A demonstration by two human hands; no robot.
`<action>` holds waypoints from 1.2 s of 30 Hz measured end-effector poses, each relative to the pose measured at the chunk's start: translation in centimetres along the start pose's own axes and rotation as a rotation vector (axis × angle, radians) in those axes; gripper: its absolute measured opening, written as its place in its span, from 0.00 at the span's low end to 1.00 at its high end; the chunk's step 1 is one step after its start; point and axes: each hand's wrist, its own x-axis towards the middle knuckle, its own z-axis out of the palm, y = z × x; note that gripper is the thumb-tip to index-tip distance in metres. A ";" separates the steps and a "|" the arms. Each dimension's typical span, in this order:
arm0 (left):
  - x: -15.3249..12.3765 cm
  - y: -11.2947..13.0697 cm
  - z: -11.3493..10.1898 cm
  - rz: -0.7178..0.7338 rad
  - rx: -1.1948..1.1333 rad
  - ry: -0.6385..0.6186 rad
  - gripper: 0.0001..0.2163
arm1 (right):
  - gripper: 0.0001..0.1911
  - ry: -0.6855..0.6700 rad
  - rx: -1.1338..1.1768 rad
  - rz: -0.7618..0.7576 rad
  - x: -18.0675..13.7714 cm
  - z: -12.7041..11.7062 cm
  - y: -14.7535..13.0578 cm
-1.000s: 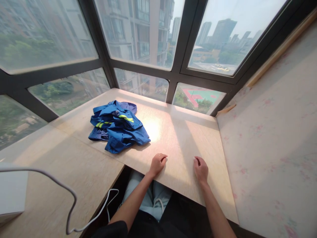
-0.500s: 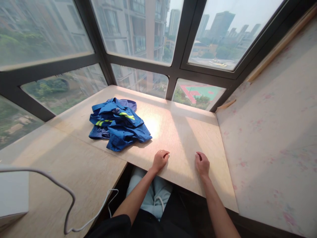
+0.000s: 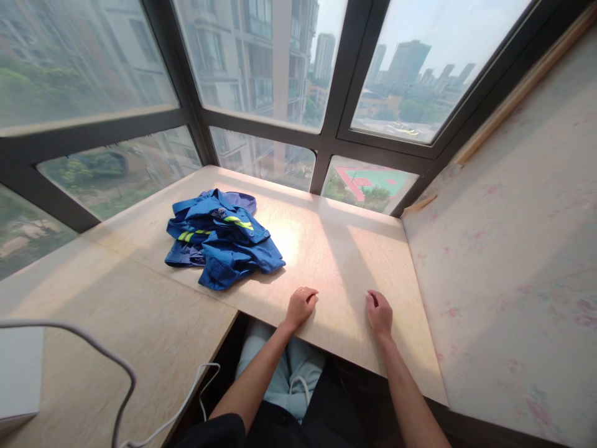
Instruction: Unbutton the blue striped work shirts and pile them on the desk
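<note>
A crumpled blue garment (image 3: 228, 239) with yellow-green reflective strips and a button or two lies in a heap on the wooden tabletop (image 3: 326, 249), left of my hands. My left hand (image 3: 301, 306) rests near the table's front edge, fingers curled in and nothing visible in it. It is the nearer hand to the garment, but there is a gap between them. Farther right, my right hand (image 3: 380, 311) also rests on the wood, loosely closed, with no object showing. Neither hand touches the garment.
At the lower left are a white box (image 3: 18, 376) and a bent grey-white cable (image 3: 125, 373). Dark-framed windows (image 3: 326, 140) rise behind the table. A floral-papered wall (image 3: 504, 280) bounds the right side. My legs are under the front edge.
The camera view has shifted slightly, so the scene sits a little lower and farther left. Both hands and the garment keep their places on the table.
</note>
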 end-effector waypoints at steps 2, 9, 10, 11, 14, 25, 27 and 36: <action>0.0 0.0 0.0 0.000 -0.001 0.003 0.10 | 0.24 -0.001 0.004 0.000 0.0 0.0 -0.1; 0.0 -0.1 -0.1 -0.004 0.002 0.006 0.10 | 0.25 -0.011 0.023 0.002 0.1 0.0 -0.2; 0.0 -0.1 -0.2 -0.008 0.001 0.006 0.10 | 0.25 -0.012 0.025 0.004 0.1 0.0 -0.2; 0.0 -0.1 -0.2 -0.010 0.001 0.006 0.10 | 0.25 -0.012 0.028 0.006 0.1 0.1 -0.1; 0.1 -0.1 -0.2 -0.012 -0.001 0.004 0.10 | 0.24 -0.012 0.036 0.007 0.1 0.2 0.1; 0.0 -0.4 0.0 -0.004 -0.003 -0.001 0.10 | 0.24 -0.004 0.042 0.004 -0.1 0.2 0.1; 0.0 -0.4 0.0 -0.001 -0.003 0.003 0.09 | 0.24 -0.004 0.046 0.009 0.0 0.2 0.1; -0.1 0.0 -0.1 -0.015 0.009 0.009 0.10 | 0.26 -0.019 0.024 0.040 -0.1 -0.1 -0.3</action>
